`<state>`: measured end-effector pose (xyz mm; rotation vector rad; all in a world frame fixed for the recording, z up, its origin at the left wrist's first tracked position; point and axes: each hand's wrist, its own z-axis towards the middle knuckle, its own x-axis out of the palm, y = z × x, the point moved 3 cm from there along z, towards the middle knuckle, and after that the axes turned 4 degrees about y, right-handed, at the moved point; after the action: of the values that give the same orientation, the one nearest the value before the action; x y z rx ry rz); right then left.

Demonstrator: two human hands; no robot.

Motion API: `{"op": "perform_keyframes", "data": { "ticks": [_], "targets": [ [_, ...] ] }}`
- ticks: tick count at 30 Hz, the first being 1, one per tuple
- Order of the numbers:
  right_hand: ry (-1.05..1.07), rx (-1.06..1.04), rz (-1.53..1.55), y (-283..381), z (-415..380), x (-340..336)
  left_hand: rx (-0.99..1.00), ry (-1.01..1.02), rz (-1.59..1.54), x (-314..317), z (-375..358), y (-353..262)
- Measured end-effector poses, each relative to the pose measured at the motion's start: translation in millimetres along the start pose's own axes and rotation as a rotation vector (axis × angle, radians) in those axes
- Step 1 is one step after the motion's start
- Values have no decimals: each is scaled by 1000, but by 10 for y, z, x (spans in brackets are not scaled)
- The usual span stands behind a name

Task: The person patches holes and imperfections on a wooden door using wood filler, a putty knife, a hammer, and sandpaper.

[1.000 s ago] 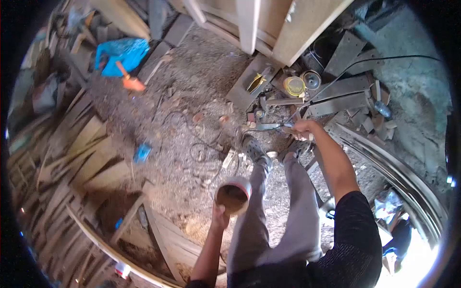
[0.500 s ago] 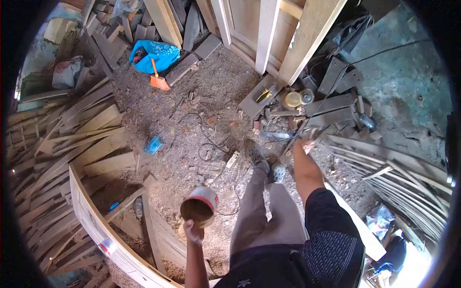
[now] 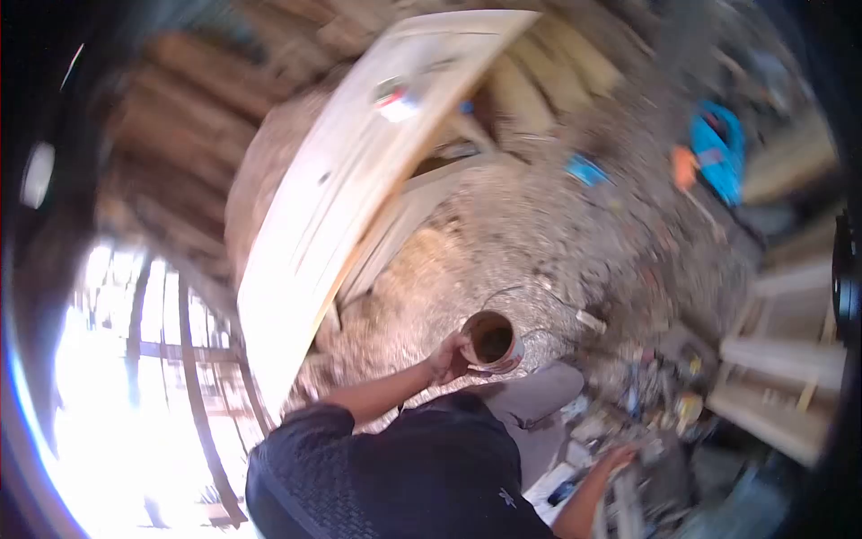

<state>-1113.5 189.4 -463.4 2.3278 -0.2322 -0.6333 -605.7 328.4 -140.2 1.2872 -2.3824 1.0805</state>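
My left hand [image 3: 449, 357] is closed on the rim of a small white bucket [image 3: 494, 344]. The bucket's mouth faces me, and its inside looks brown. It hangs in front of my legs, above the litter-strewn floor. My right hand [image 3: 620, 456] is low on the right, near scattered offcuts, its fingers smeared by motion. To the left of the bucket, a long pale wooden panel [image 3: 346, 193] stretches away from me, with a small red-and-white item [image 3: 396, 103] lying on it.
Wood shavings and a thin cord cover the floor [image 3: 521, 234]. A blue bag [image 3: 718, 157], an orange brush [image 3: 684, 167] and a blue object [image 3: 588, 171] lie farther off. Stacked planks [image 3: 193, 99] stand beyond the panel, and a wooden frame [image 3: 781, 359] is at right.
My view has swung left, toward the pale panel and a bright opening. The bucket has stayed in my left hand. My right hand now appears lower right, away from the leaning boards.
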Motion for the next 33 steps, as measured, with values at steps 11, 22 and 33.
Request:
{"op": "perform_keyframes", "data": {
  "ticks": [11, 22, 33],
  "targets": [
    [484, 77, -268, 946, -1962, 1017, 435, -326, -396, -1063, -1216, -438],
    [378, -604, -966, 1678, -2689, 2500, 771, -820, -189, -3043, -1700, -2262],
    [1043, -535, -323, 3225, -5535, 4354, 899, -1092, 778, -4640, -503, -3481]
  ]
}}
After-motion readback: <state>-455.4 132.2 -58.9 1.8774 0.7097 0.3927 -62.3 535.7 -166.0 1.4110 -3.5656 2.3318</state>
